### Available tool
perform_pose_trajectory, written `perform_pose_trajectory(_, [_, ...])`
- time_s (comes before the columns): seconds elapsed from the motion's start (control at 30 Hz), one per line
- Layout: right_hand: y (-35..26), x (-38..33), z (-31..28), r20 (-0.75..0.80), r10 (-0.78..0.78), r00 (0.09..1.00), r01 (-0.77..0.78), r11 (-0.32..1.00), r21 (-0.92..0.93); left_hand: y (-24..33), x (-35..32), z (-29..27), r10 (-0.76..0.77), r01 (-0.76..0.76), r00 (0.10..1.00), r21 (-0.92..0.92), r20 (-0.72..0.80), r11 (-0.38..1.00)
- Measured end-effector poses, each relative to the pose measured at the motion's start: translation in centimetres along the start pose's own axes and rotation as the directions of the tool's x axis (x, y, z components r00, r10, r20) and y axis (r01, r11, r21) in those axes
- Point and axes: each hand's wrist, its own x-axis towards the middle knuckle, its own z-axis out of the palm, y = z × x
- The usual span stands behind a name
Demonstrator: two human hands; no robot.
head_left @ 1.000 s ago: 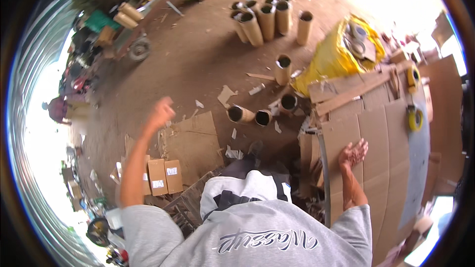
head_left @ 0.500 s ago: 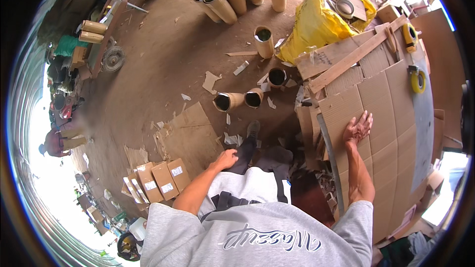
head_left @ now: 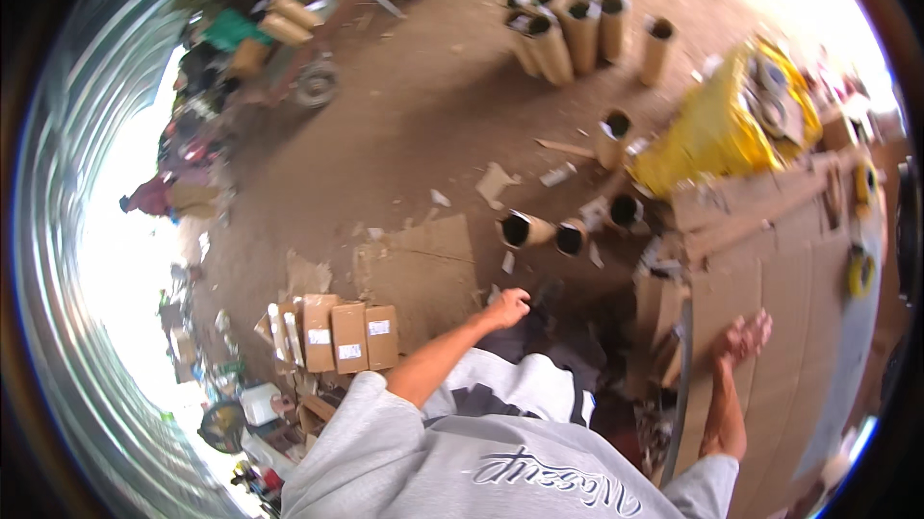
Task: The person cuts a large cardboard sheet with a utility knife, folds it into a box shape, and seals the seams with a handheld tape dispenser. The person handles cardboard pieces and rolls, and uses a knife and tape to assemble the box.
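My right hand rests flat, fingers spread, on a large sheet of brown cardboard lying on a table at the right. My left hand hangs loosely curled by my thigh, above the dirt floor, holding nothing that I can see. Just beyond it on the ground lie three short cardboard tubes on their sides. A flat piece of cardboard lies on the floor to the left of that hand.
Several tall cardboard tubes stand at the far side. A yellow sack sits by the table. Yellow tape rolls lie on the cardboard. Small labelled boxes stand at the lower left. Clutter lines the left wall.
My left arm has come down from a raised position to my thigh. My right hand has stayed on the cardboard sheet. The view has shifted slightly.
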Motion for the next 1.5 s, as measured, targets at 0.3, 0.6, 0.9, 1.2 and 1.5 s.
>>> perform_pose_trajectory(0.3, [2.9, -0.5, 4.9, -0.090, -0.155, 0.984, 0.134, 0.969, -0.207, -14.8, -8.3, -1.2, -0.222, 0.258, 0.953, 0.163, -0.208, 0.952])
perform_pose_trajectory(0.6, [7.3, 1.3, 0.5, -0.159, -0.788, 0.594, 0.791, 0.608, -0.060, -20.1, -6.4, 3.6, -0.300, 0.311, 0.948, 0.105, -0.107, 0.944])
perform_pose_trajectory(0.9, [8.1, 0.5, 7.1, -0.211, -0.559, 0.802, 0.563, 0.825, -0.048, -19.1, -6.9, 3.0, -0.244, 0.258, 0.957, 0.078, -0.160, 0.963])
perform_pose_trajectory(1.2, [8.9, 0.2, 9.5, -0.253, -0.492, 0.833, 0.496, 0.867, -0.056, -17.3, -6.7, 2.0, -0.213, 0.227, 0.965, 0.082, -0.150, 0.970])
perform_pose_trajectory(1.5, [10.2, -0.6, 12.2, -0.273, -0.458, 0.846, 0.457, 0.886, -0.071, -18.1, -5.5, 2.0, -0.231, 0.243, 0.968, 0.141, -0.098, 0.960])
